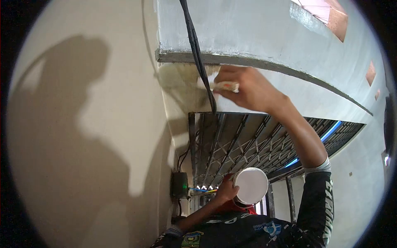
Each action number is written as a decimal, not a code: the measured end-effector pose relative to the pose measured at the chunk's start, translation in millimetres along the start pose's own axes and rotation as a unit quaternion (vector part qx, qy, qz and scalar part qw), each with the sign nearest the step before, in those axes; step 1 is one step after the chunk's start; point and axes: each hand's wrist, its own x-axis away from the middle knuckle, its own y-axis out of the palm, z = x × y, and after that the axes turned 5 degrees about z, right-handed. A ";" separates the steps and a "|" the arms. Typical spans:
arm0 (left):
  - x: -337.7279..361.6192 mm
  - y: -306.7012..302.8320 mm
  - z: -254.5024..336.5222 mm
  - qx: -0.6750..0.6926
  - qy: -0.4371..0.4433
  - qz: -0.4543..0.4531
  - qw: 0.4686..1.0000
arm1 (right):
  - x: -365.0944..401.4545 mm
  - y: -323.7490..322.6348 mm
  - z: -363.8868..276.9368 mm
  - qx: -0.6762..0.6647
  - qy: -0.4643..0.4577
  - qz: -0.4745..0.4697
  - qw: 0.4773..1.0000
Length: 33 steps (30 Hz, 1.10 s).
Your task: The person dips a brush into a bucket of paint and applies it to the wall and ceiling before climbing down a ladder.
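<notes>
My right hand (pixel 244 87) is raised and closed around the handle of a paintbrush (pixel 226 86), whose pale end sticks out of my fist. The bristles are hard to make out behind the black cables. The hand is close to a wall strip under a grey ledge, where white paint (pixel 213 73) meets an unpainted, stained patch (pixel 182 78). Low in front of my chest, my left hand (pixel 227 191) grips the side of a round paint bucket (pixel 251 186) with white paint inside. Its thumb lies near the rim.
Black cables (pixel 194 41) hang down past the ledge (pixel 264 64), close to my right hand. Below the strip is a dark metal lattice grille (pixel 231 144). A beige wall (pixel 124 103) with my shadow stands at left. A small black box (pixel 180 184) with a green light is mounted low.
</notes>
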 end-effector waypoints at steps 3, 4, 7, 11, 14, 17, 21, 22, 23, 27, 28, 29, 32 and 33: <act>-0.6 3.8 -2.3 0.001 0.000 0.009 1.000 | 8.4 24.3 13.5 0.004 0.008 -0.064 0.998; -2.4 7.3 -6.0 0.007 0.001 0.015 1.000 | 10.4 30.2 17.5 0.003 0.018 -0.090 0.996; -3.2 10.2 -10.3 0.016 0.007 0.021 1.000 | 7.7 29.4 25.9 0.013 0.014 -0.092 0.996; -8.6 19.0 -21.8 0.014 0.007 0.023 1.000 | -11.4 0.4 31.4 0.078 -0.045 0.007 0.996; -0.3 1.2 -4.2 0.041 -0.001 -0.006 0.999 | -31.0 -34.6 20.6 0.073 -0.036 0.018 0.997; 0.4 3.0 -3.0 0.034 0.001 0.013 0.999 | -29.5 -33.0 9.6 0.037 -0.009 0.019 0.999; -1.5 6.4 -8.5 0.007 0.018 0.011 1.000 | -5.2 19.9 22.1 0.024 -0.029 -0.050 0.998; -1.7 8.7 -10.6 0.030 0.022 0.020 0.999 | 0.0 30.7 22.9 0.018 -0.016 -0.071 0.997; -2.7 11.3 -12.1 0.052 0.026 0.029 0.998 | 3.2 36.2 28.1 0.022 -0.014 -0.071 0.997; -5.1 13.3 -18.2 0.044 0.028 0.020 0.998 | -4.4 20.9 38.6 0.072 -0.011 -0.021 0.997; -7.5 16.8 -23.5 0.043 0.029 0.021 0.998 | -12.0 6.9 37.9 0.104 -0.023 0.022 0.994; -8.6 19.4 -26.1 0.043 0.030 0.021 0.998 | -21.2 -9.5 35.5 0.105 -0.039 0.051 0.992; -7.8 23.6 -26.6 0.039 0.051 0.065 0.996 | -32.7 -36.3 22.9 0.091 -0.021 0.083 0.992; -6.1 16.6 -18.8 0.039 0.050 0.065 0.996 | -30.7 -34.7 24.4 0.061 -0.017 0.075 0.995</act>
